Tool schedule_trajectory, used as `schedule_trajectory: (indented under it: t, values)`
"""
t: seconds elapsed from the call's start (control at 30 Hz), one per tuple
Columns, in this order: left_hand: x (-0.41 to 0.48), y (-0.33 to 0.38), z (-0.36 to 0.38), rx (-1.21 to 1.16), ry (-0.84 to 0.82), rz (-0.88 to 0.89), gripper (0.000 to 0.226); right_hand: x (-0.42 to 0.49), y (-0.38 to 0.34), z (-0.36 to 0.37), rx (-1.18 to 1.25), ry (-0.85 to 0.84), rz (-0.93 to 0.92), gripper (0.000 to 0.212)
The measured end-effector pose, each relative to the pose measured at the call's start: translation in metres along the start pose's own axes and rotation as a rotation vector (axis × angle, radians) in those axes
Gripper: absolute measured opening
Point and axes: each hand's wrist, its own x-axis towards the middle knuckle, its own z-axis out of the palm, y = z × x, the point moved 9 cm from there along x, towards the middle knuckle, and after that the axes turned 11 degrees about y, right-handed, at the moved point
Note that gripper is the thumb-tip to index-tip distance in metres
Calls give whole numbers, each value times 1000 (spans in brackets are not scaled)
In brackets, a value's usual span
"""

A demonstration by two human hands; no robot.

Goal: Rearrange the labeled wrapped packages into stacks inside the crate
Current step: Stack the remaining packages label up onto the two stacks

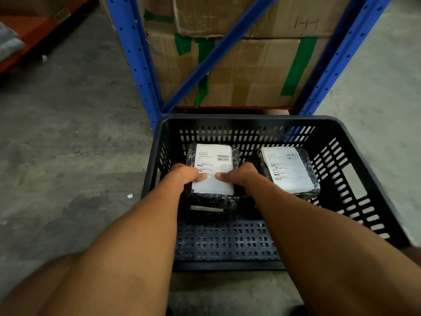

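Gripping a labeled black-wrapped package (213, 172) from both sides, the left hand (185, 175) and right hand (239, 175) curl closed with thumbs pressed on its white label, holding it atop another package (207, 208) inside the black plastic crate (355, 179), beside a second stack (289, 169).
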Motion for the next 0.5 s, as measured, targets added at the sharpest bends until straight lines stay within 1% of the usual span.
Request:
schedule_trajectory:
  t: [0.07, 0.1, 0.17, 0.23, 0.3, 0.4, 0.5]
  values:
    - [-6, -11, 15, -78, -113, -49, 51, -1, 12, 6, 93, -60, 66, 87]
    - [-7, -15, 20, -98, -131, -57, 52, -3, 19, 12, 127, -110, 91, 85]
    - [-5, -18, 23, -112, -115, -49, 64, -7, 28, 24, 192, -179, 118, 83]
    - [-1, -21, 22, -88, -87, -40, 75, -8, 31, 25, 231, -185, 125, 91]
    - [-2, -26, 25, -53, -110, -60, 80, -4, 29, 20, 251, -172, 113, 92]
    - [-4, -33, 28, -15, -180, -91, 74, -1, 29, 11, 214, -174, 94, 92]
    - [5, -35, 29, -48, -223, -134, 66, -5, 38, 14, 196, -187, 91, 102]
